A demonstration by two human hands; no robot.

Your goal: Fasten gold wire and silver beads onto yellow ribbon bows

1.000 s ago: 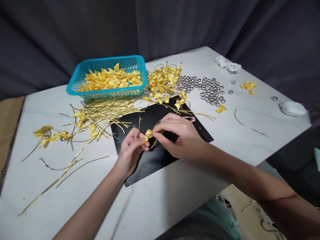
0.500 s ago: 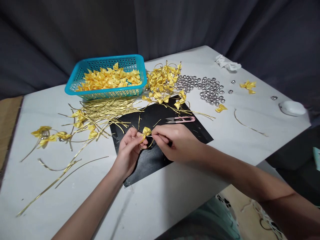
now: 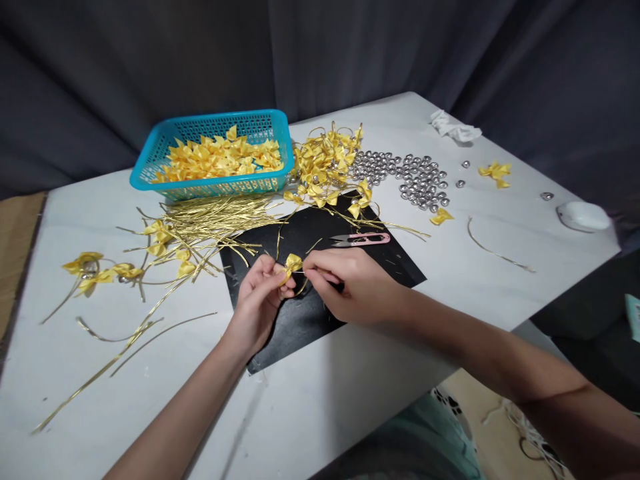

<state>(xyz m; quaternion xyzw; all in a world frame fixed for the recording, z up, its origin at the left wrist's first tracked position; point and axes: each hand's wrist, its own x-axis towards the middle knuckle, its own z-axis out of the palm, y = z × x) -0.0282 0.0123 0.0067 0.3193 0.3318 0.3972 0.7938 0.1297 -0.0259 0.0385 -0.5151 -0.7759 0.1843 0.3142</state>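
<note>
My left hand [image 3: 261, 293] pinches a yellow ribbon bow [image 3: 293, 262] between thumb and fingers. Gold cord runs out of the bow, one strand rising behind it and another looping below. Close on the right, my right hand [image 3: 350, 280] is closed in a pinch at the gold cord [image 3: 303, 287] beside the bow; its fingertips partly hide what they grip. Both hands are above a black mat [image 3: 285, 340]. Just beyond the right hand lies a pair of pink-handled thread snips [image 3: 367, 239], blades toward the left.
A blue basket [image 3: 210, 182] of yellow bows stands at the back left. Gold cords [image 3: 215, 223] lie before it, and finished-looking bows with cords [image 3: 325, 163] are heaped beside it. Silver beads [image 3: 423, 180] spread rightward. A white mouse-shaped object [image 3: 584, 217] sits near the right edge.
Both hands keep nearly the same place and grip. The thin pale line between the bow and my right fingertips shows less now; the view has shifted very slightly.
</note>
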